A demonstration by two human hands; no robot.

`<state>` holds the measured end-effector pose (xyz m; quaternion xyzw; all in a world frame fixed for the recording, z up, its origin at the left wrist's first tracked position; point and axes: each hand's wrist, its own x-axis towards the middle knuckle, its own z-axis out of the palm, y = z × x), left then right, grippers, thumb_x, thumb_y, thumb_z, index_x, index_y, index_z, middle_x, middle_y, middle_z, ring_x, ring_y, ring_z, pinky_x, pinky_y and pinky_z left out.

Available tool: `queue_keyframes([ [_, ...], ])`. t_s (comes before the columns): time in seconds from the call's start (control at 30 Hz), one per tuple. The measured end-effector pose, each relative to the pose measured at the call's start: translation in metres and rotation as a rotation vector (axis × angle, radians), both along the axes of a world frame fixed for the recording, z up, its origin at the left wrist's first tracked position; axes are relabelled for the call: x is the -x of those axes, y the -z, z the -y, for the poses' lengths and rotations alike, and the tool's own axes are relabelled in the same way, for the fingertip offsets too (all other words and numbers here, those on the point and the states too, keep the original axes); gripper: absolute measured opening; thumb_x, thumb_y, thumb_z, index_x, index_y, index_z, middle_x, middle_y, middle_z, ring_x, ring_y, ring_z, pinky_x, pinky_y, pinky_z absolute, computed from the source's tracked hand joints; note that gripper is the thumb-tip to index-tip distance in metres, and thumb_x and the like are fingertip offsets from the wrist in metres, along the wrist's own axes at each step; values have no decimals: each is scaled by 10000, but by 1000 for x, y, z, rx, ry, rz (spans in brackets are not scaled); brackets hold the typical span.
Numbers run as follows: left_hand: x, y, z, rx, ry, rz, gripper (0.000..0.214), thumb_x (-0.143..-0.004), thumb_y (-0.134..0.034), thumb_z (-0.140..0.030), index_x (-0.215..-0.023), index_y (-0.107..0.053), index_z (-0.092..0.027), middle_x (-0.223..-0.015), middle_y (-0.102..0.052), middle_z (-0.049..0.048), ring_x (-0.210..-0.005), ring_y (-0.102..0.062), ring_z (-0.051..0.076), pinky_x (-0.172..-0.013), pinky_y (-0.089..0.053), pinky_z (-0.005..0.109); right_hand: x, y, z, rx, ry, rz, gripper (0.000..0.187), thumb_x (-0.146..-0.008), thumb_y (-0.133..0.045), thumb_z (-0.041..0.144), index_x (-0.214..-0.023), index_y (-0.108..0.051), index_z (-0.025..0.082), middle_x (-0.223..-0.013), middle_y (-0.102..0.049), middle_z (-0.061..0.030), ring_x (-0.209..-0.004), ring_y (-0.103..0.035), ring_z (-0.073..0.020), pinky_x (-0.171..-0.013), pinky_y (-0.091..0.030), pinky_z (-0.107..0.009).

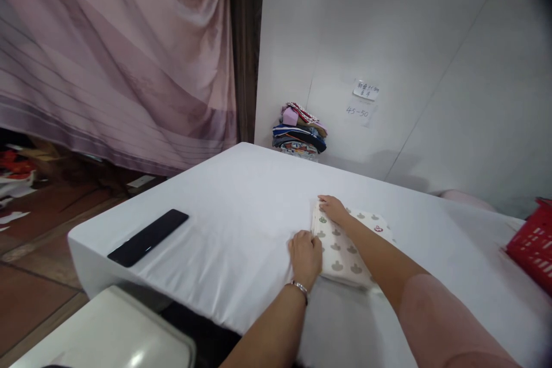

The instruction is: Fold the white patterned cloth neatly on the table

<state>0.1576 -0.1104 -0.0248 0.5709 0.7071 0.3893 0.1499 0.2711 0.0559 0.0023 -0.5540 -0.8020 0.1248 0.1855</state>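
Note:
A folded cream cloth (345, 250) with grey mushroom-like prints and small green and red motifs lies on the white-covered table (241, 201). My left hand (306, 256), with a metal bracelet at the wrist, is closed at the cloth's near left edge, fingers curled. At the far left corner, my right hand (334, 209) grips the cloth's edge between thumb and fingers. The right forearm passes over the cloth and hides part of it.
A black flat phone-like slab (149, 237) lies at the table's left. Folded fabrics (299, 132) are stacked behind the far edge. A red plastic basket (532, 247) stands at the right. A pale chair-like surface (116, 333) is at the near left. Handwritten papers (365, 90) hang on the wall.

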Motion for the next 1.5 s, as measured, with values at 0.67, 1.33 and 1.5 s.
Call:
queue_keyframes([
  [0.67,1,-5,2,6,-5,-20,199,-806,-426,-213,-628,-512,-191,-776,-589,26,-845,-521,181,-798,-306,326,6,2,38,-97,-35,263,422,-931,-272,270,-1321,-393,162,-1429,-367,-112,-1339,-243,-231,-1062,-145,-450],
  [1.33,2,-3,0,-3,-20,30,74,-810,-451,-228,-773,-510,-203,-794,-581,15,-864,-529,185,-840,-315,328,10,5,93,-36,-103,222,511,-937,-235,334,-1405,-289,135,-1507,-196,-108,-1391,-113,-221,-1095,-136,-442],
  [1.5,2,-2,-2,9,-27,36,105,-835,-431,-237,-833,-531,-202,-855,-607,28,-895,-535,189,-867,-318,338,12,11,111,-20,-85,259,479,-936,-248,314,-1357,-363,116,-1467,-290,-145,-1361,-211,-257,-1080,-169,-466],
])
